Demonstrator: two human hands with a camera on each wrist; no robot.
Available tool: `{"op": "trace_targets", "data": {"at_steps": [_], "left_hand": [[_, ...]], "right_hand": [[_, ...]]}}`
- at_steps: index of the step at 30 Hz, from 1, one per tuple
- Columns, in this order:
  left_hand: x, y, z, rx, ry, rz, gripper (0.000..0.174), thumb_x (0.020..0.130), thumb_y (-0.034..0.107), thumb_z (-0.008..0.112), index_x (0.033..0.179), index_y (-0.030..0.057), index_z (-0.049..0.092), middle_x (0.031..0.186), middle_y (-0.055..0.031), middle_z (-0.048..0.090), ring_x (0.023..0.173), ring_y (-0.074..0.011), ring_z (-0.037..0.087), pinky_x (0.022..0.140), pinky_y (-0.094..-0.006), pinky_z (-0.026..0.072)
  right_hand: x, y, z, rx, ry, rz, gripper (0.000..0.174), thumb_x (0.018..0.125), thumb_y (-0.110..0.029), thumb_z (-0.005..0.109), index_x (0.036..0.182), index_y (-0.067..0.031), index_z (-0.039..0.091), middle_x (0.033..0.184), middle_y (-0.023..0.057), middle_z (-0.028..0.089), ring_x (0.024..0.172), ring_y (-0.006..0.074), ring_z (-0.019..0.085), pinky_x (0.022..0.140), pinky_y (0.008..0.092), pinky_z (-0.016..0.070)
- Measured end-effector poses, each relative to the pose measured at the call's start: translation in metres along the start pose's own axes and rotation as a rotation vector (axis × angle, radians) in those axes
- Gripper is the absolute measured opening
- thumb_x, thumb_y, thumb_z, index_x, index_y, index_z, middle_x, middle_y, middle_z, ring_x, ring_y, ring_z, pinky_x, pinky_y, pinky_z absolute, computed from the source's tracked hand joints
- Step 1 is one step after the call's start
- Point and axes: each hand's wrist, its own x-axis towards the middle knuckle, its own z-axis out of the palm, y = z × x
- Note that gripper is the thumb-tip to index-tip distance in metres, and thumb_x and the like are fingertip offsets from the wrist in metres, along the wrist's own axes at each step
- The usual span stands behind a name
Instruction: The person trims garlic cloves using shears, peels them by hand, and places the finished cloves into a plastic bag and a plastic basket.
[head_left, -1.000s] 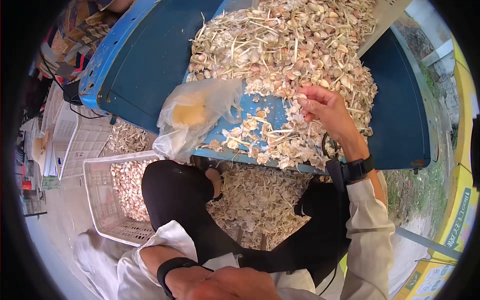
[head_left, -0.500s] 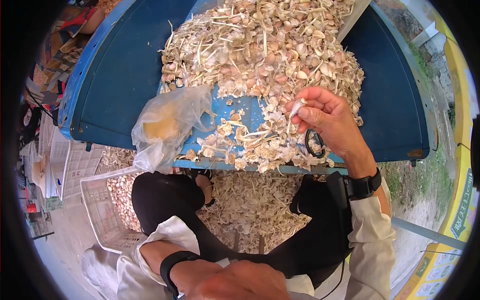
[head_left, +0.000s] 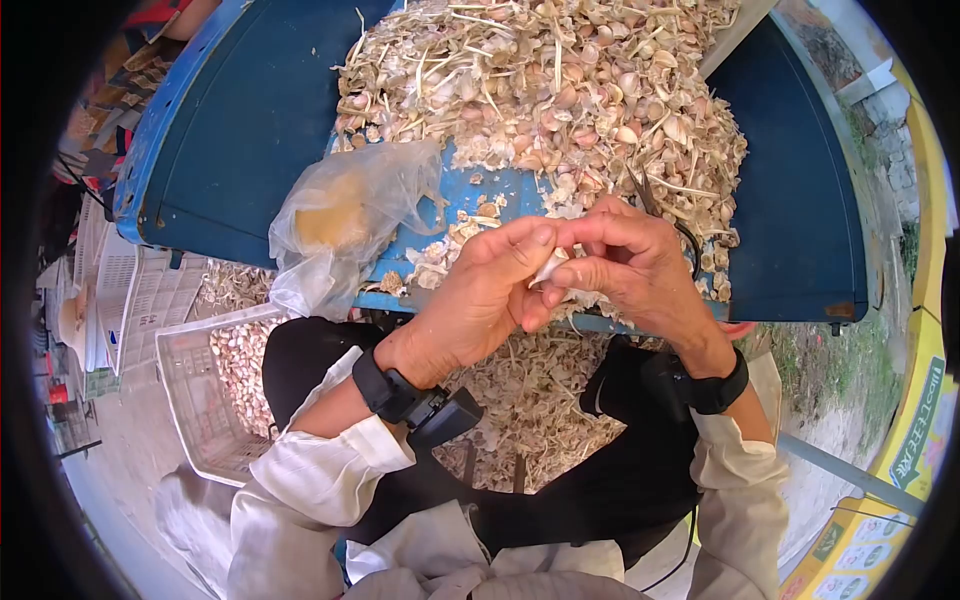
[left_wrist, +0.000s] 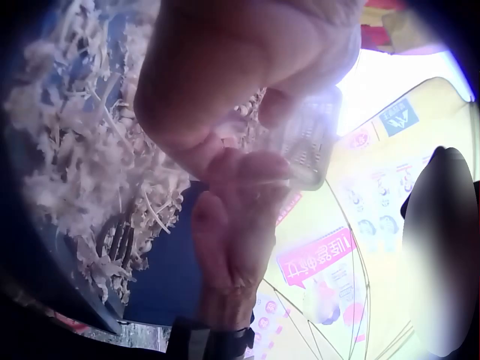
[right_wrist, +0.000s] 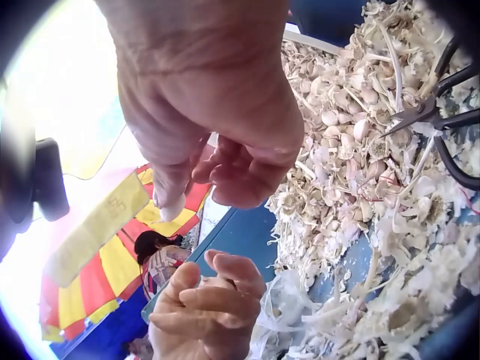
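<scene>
In the head view, the left hand (head_left: 470, 290) and right hand (head_left: 640, 270) meet above the table's front edge, with a whitish garlic clove (head_left: 548, 266) pinched at their fingertips. The fingers of both are bent inward. Black-handled scissors (right_wrist: 427, 112) lie against the garlic pile (right_wrist: 360, 131) beside the right hand (right_wrist: 217, 97) in the right wrist view. Pale skins and stems cover the pile. The left wrist view shows the left hand (left_wrist: 247, 75) large and blurred, its fingers partly hiding the right hand's tips.
A clear plastic bag (head_left: 345, 215) with something yellowish lies on the blue table (head_left: 235, 130), left of the hands. A white crate (head_left: 185, 400) of peeled-looking cloves stands at lower left. Skins and stems (head_left: 540, 400) cover the ground between the knees.
The left hand has risen from the lap to meet the right hand at the clove. The right hand has turned inward, and the head view has shifted slightly.
</scene>
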Motion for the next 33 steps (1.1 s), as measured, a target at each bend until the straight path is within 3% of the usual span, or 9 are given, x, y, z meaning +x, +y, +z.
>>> {"op": "trace_targets", "data": {"at_steps": [2, 5, 6, 7, 12, 19, 23, 30, 33], "left_hand": [[-0.001, -0.006, -0.019, 0.018, -0.008, 0.015, 0.025, 0.097, 0.022, 0.051, 0.107, 0.0008, 0.058, 0.093, -0.0056, 0.061, 0.067, -0.0074, 0.055, 0.048, -0.0161, 0.0435], [-0.002, -0.006, -0.021, -0.035, 0.143, 0.111, 0.021, 0.095, 0.015, 0.055, 0.109, -0.0003, 0.059, 0.101, -0.0083, 0.062, 0.079, -0.0101, 0.060, 0.063, -0.0171, 0.0513], [-0.002, -0.006, -0.019, -0.068, 0.221, 0.163, 0.021, 0.094, 0.012, 0.056, 0.109, -0.0009, 0.059, 0.104, -0.0096, 0.062, 0.084, -0.0116, 0.062, 0.070, -0.0177, 0.0541], [0.000, -0.005, -0.020, -0.106, 0.240, 0.182, 0.021, 0.093, 0.010, 0.056, 0.110, -0.0020, 0.058, 0.106, -0.0106, 0.061, 0.090, -0.0136, 0.061, 0.078, -0.0190, 0.0529], [0.010, -0.014, -0.019, -0.250, 0.248, 0.258, 0.023, 0.092, 0.005, 0.055, 0.112, -0.0076, 0.055, 0.113, -0.0147, 0.058, 0.113, -0.0216, 0.056, 0.099, -0.0242, 0.0477], [0.016, -0.015, -0.014, -0.251, 0.278, 0.257, 0.024, 0.092, 0.006, 0.056, 0.114, -0.0049, 0.055, 0.107, -0.0113, 0.060, 0.104, -0.0179, 0.059, 0.090, -0.0217, 0.0514], [0.019, -0.013, -0.019, -0.211, 0.267, 0.210, 0.025, 0.093, 0.010, 0.056, 0.115, -0.0010, 0.055, 0.104, -0.0068, 0.061, 0.097, -0.0119, 0.060, 0.080, -0.0191, 0.0524], [0.023, -0.026, -0.012, -0.070, 0.242, 0.212, 0.023, 0.095, 0.013, 0.053, 0.114, -0.0003, 0.056, 0.104, -0.0063, 0.062, 0.094, -0.0121, 0.061, 0.079, -0.0213, 0.0536], [0.023, -0.027, -0.016, -0.015, 0.232, 0.223, 0.023, 0.096, 0.014, 0.051, 0.113, -0.0008, 0.057, 0.102, -0.0073, 0.063, 0.089, -0.0130, 0.063, 0.078, -0.0235, 0.0545]], "right_hand": [[-0.002, 0.002, 0.005, -0.116, -0.002, -0.024, 0.025, 0.079, -0.010, 0.073, 0.100, -0.0008, 0.065, 0.076, -0.0005, 0.058, 0.062, 0.0063, 0.049, 0.057, 0.0214, 0.0403], [-0.012, -0.002, -0.031, -0.089, 0.159, 0.392, 0.028, 0.078, -0.013, 0.073, 0.100, 0.0017, 0.064, 0.074, 0.0048, 0.060, 0.063, 0.0131, 0.055, 0.058, 0.0266, 0.0438], [-0.021, 0.009, -0.048, -0.445, 0.192, 0.394, 0.032, 0.076, -0.015, 0.073, 0.100, 0.0038, 0.062, 0.074, 0.0095, 0.061, 0.065, 0.0188, 0.058, 0.060, 0.0298, 0.0457], [-0.030, 0.025, -0.061, -0.800, 0.229, 0.383, 0.037, 0.075, -0.018, 0.073, 0.100, 0.0058, 0.060, 0.075, 0.0142, 0.062, 0.067, 0.0244, 0.061, 0.062, 0.0331, 0.0476], [-0.047, 0.052, -0.065, -0.855, 0.239, 0.562, 0.039, 0.068, -0.016, 0.068, 0.099, 0.0071, 0.059, 0.081, 0.0244, 0.063, 0.076, 0.0363, 0.064, 0.069, 0.0393, 0.0492], [-0.049, 0.056, -0.064, -0.967, 0.293, 0.634, 0.032, 0.067, -0.010, 0.061, 0.094, 0.0058, 0.060, 0.081, 0.0237, 0.064, 0.079, 0.0379, 0.063, 0.072, 0.0415, 0.0487], [-0.050, 0.023, -0.062, -0.859, 0.464, 0.518, 0.037, 0.069, -0.022, 0.073, 0.092, 0.0030, 0.060, 0.078, 0.0195, 0.064, 0.074, 0.0303, 0.064, 0.067, 0.0356, 0.0482], [-0.038, -0.006, -0.008, -0.732, 0.178, 0.130, 0.048, 0.067, -0.042, 0.079, 0.081, -0.0017, 0.058, 0.066, 0.0089, 0.057, 0.063, 0.0252, 0.057, 0.056, 0.0367, 0.0443], [-0.033, -0.010, -0.009, -0.911, 0.095, 0.199, 0.048, 0.067, -0.043, 0.079, 0.078, -0.0024, 0.058, 0.061, 0.0097, 0.055, 0.059, 0.0281, 0.057, 0.054, 0.0375, 0.0438]]}}
